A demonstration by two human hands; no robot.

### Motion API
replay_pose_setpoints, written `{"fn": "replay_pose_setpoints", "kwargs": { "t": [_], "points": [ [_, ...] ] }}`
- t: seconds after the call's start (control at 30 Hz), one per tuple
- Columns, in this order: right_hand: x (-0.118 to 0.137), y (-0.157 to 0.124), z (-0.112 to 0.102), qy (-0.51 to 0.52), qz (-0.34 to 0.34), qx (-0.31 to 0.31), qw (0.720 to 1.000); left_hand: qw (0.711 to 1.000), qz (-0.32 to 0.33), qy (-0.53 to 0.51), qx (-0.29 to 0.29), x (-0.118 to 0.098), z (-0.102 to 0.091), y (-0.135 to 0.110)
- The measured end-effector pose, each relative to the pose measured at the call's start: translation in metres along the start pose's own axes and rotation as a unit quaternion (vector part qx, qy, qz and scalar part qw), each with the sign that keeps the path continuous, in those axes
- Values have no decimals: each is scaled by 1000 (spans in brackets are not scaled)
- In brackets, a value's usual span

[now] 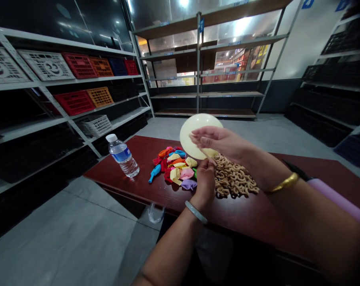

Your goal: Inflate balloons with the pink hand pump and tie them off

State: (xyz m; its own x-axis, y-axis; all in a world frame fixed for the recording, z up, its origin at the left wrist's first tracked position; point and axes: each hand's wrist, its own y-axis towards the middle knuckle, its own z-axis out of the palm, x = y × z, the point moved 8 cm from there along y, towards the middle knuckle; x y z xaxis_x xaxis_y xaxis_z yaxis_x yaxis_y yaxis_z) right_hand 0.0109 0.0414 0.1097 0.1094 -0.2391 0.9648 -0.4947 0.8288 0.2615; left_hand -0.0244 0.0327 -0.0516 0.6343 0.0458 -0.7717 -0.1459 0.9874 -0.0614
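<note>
While a dark red table (pixel 165 200) stands on a grey floor (pixel 87 234), a blown-up pale balloon (pixel 198 123) is held above it, near its middle. Around that balloon, a metal shelf (pixel 199 59) stands at twelve o'clock and a white rack (pixel 54 100) at ten.

The left hand (pixel 206 174) comes up at six o'clock, its fingers curled shut at the balloon's lower end (the neck itself is hidden). The right hand (pixel 217 139) reaches in from four o'clock, loosely open, fingers nearly straight across the balloon's front; whether they press on it, I cannot tell.

On the rack sit plastic crates (pixel 75 102), red, orange, blue and white, their insides out of sight. Near nine o'clock, a capped bottle (pixel 123 155) of clear liquid stands upright. Limp balloons (pixel 180 171) lie piled at seven o'clock, curved tan pieces (pixel 236 178) at five.
</note>
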Motion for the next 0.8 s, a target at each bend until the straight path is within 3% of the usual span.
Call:
{"fn": "replay_pose_setpoints", "kwargs": {
  "t": [0.1,0.2,0.3,0.4,0.57,0.7,0.8],
  "points": [
    [10,0,9,-11,-16,30,999,999,1,-43,32,0,13,0],
    [7,-25,-14,-126,-3,-10,992,997,-8,-59,43,-3,18,0],
    [-27,-57,-54,-218,94,-70,969,997,-27,-62,43,-7,24,-4],
    [-77,-80,-79,-133,176,-120,968,995,-49,-59,61,-11,36,-13],
    [-120,-75,-62,-14,189,-113,975,972,-147,-122,135,-10,66,-41],
    [-124,-66,-43,68,206,-71,974,950,-218,-174,140,-17,72,-56],
    [-123,-68,-44,88,198,-68,974,934,-256,-196,154,-24,69,-59]
  ]
}}
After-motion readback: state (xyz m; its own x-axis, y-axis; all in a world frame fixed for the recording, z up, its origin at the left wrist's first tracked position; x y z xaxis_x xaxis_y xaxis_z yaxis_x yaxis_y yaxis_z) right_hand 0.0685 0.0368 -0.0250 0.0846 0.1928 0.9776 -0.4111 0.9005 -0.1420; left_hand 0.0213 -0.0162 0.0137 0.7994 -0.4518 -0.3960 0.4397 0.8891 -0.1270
